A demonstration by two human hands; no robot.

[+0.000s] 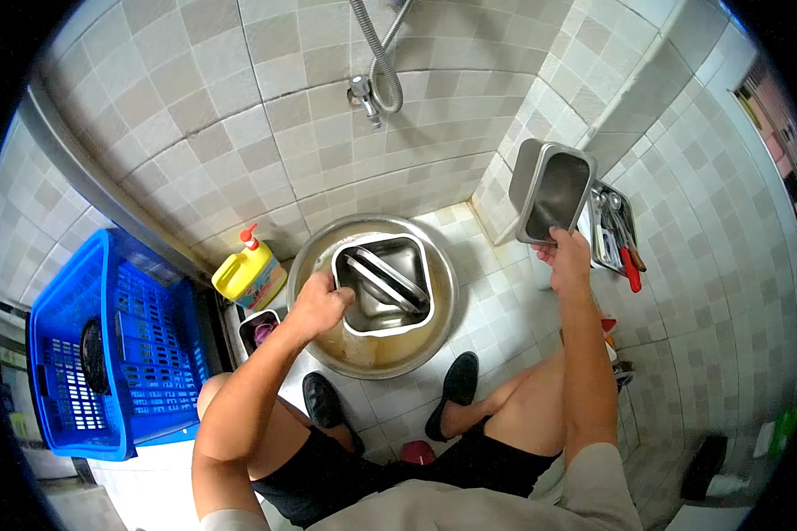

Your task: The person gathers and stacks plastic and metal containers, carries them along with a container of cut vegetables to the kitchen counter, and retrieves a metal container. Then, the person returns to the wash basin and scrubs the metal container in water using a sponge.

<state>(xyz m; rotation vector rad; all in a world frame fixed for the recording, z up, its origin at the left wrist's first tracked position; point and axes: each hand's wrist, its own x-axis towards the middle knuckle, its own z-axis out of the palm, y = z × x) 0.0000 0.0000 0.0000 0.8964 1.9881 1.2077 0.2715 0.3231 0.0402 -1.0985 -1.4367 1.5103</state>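
Head view: left hand (325,305) grips the rim of the square pan (368,317), apparently steadying it inside the round basin (444,314). Right hand (565,257), clamped on the deep pan's (560,190) near edge, holds it raised, presumably keeping it clear.

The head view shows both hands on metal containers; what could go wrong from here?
The right hand holds the deep container only at its near end, so it might slip. Swung aside, it could knock the utensils beside it. The left hand is at the square pan's rim; tipping that might drop the loose metal pieces into the basin.
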